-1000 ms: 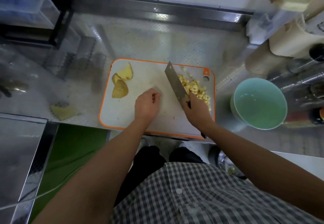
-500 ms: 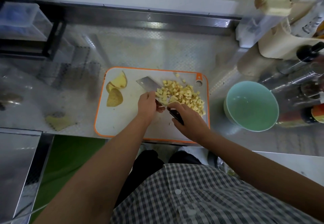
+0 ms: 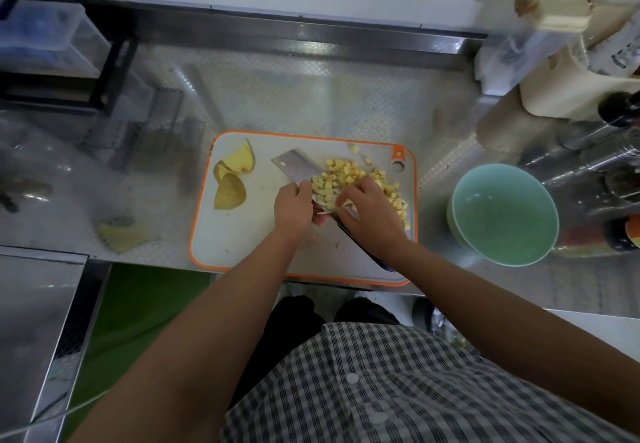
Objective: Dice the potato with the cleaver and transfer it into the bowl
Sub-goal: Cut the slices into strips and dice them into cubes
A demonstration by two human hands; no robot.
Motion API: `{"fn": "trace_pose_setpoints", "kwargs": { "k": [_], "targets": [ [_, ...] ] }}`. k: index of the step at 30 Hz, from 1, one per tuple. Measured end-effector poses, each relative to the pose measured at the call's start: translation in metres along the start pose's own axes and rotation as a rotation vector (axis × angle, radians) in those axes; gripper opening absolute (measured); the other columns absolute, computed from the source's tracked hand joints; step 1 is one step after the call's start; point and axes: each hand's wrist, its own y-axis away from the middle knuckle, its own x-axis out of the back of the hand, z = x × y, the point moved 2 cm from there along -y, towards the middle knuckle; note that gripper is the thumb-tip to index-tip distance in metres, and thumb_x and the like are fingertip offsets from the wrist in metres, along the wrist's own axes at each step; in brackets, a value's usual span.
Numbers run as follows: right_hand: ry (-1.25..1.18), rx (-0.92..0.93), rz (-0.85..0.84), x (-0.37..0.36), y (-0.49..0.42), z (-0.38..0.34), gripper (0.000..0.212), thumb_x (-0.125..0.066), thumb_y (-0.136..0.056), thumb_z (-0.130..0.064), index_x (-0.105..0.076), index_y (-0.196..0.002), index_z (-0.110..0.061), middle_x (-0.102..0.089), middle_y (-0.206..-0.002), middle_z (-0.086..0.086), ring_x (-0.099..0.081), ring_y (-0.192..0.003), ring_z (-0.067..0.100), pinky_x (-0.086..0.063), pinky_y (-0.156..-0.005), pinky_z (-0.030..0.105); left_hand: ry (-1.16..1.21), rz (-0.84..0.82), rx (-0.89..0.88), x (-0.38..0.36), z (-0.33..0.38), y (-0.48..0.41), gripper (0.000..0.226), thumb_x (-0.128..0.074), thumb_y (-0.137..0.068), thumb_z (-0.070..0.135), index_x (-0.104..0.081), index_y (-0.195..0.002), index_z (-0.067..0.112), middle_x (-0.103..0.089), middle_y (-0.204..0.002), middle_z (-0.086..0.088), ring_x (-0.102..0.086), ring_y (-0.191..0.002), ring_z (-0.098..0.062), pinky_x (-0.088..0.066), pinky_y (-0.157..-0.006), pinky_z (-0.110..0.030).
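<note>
Shiny metal cleaver [image 3: 294, 170], embossed steel counter [image 3: 311, 96]

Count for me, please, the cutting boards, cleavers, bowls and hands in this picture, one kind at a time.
Cutting board: 1
Cleaver: 1
Bowl: 1
Hands: 2, left hand and right hand
Total: 5
</note>
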Motion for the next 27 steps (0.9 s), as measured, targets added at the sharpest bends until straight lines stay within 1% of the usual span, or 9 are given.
{"fn": "trace_pose_setpoints", "kwargs": {
  "k": [5,8,10,12,14,17,21,25,27],
  "targets": [
    [0.038,0.019,-0.110,-0.001,-0.008,0.007,0.010,-0.069,-0.084,-0.019,-0.065,-0.088,-0.011,-0.044,-0.099,0.007,-0.039,-0.092,0.017,-0.043,-0.075,0.032,-0.033,-0.013,0.020,0.003,0.002,0.000,0.048,-0.035,-0.099,0.018,-0.056,-0.060,0.002,-0.058,-0.042,-0.010,-0.054,-0.036,-0.025,-0.053,-0.051,-0.035],
    [0.130,0.042,-0.216,-0.006,-0.008,0.007,0.016,-0.058,-0.092,-0.022,-0.062,-0.097,-0.007,-0.044,-0.113,0.011,-0.036,-0.103,0.025,-0.038,-0.089,0.032,-0.023,-0.030,0.037,0.004,0.003,0.001,0.047,-0.034,-0.099,0.018,-0.054,-0.060,0.001,-0.059,-0.045,-0.014,-0.054,-0.038,-0.028,-0.053,-0.054,-0.038],
    [0.096,0.034,-0.195,-0.005,-0.007,0.004,0.019,-0.051,-0.095,-0.021,-0.059,-0.097,-0.004,-0.043,-0.114,0.013,-0.035,-0.103,0.027,-0.037,-0.091,0.036,-0.001,-0.043,0.056,0.005,0.002,0.000,0.047,-0.034,-0.100,0.018,-0.056,-0.063,-0.001,-0.060,-0.047,-0.014,-0.055,-0.039,-0.027,-0.052,-0.051,-0.035],
    [0.027,0.031,-0.139,-0.003,-0.006,0.001,0.017,-0.051,-0.096,-0.020,-0.059,-0.094,-0.006,-0.044,-0.110,0.012,-0.035,-0.100,0.025,-0.037,-0.091,0.037,0.012,-0.042,0.068,0.007,0.001,-0.002,0.047,-0.034,-0.101,0.019,-0.060,-0.070,-0.005,-0.061,-0.051,-0.015,-0.057,-0.042,-0.027,-0.053,-0.050,-0.033],
    [0.011,0.032,-0.162,-0.005,-0.003,-0.001,0.015,-0.056,-0.093,-0.025,-0.062,-0.092,-0.011,-0.043,-0.109,0.008,-0.034,-0.100,0.023,-0.037,-0.089,0.036,0.011,-0.031,0.078,0.010,-0.002,-0.007,0.046,-0.034,-0.101,0.021,-0.061,-0.077,-0.006,-0.064,-0.063,-0.022,-0.062,-0.052,-0.033,-0.055,-0.056,-0.038],
    [0.044,-0.005,-0.165,-0.010,0.002,-0.003,0.013,-0.063,-0.089,-0.029,-0.065,-0.090,-0.016,-0.043,-0.106,0.006,-0.036,-0.100,0.022,-0.040,-0.087,0.038,0.029,-0.016,0.113,0.012,-0.006,-0.009,0.042,-0.034,-0.099,0.020,-0.061,-0.076,-0.002,-0.066,-0.071,-0.024,-0.066,-0.065,-0.039,-0.054,-0.057,-0.036],
    [0.075,-0.133,-0.064,-0.014,0.005,-0.003,0.037,-0.069,-0.084,-0.035,-0.052,-0.103,-0.007,-0.042,-0.107,0.011,-0.040,-0.095,0.024,-0.039,-0.083,0.030,0.078,-0.028,0.133,0.013,-0.006,-0.005,0.039,-0.034,-0.099,0.018,-0.060,-0.091,-0.009,-0.064,-0.070,-0.023,-0.064,-0.049,-0.026,-0.048,-0.043,-0.025],
    [-0.017,-0.270,-0.174,-0.013,0.007,-0.004,0.055,-0.061,-0.089,-0.046,-0.039,-0.118,-0.004,-0.045,-0.110,0.011,-0.051,-0.083,0.026,-0.040,-0.067,0.030,0.083,-0.009,0.148,0.015,-0.008,-0.006,0.037,-0.034,-0.099,0.018,-0.060,-0.087,-0.006,-0.064,-0.067,-0.020,-0.062,-0.044,-0.022,-0.043,-0.043,-0.021],
    [-0.079,-0.286,-0.225,-0.013,0.006,-0.007,0.056,-0.059,-0.090,-0.047,-0.036,-0.120,-0.005,-0.053,-0.093,0.006,-0.053,-0.073,0.024,-0.038,-0.060,0.032,0.087,-0.023,0.150,0.016,-0.008,-0.003,0.036,-0.034,-0.099,0.016,-0.059,-0.084,-0.005,-0.063,-0.065,-0.018,-0.060,-0.040,-0.018,-0.040,-0.039,-0.019]
  ]
}}
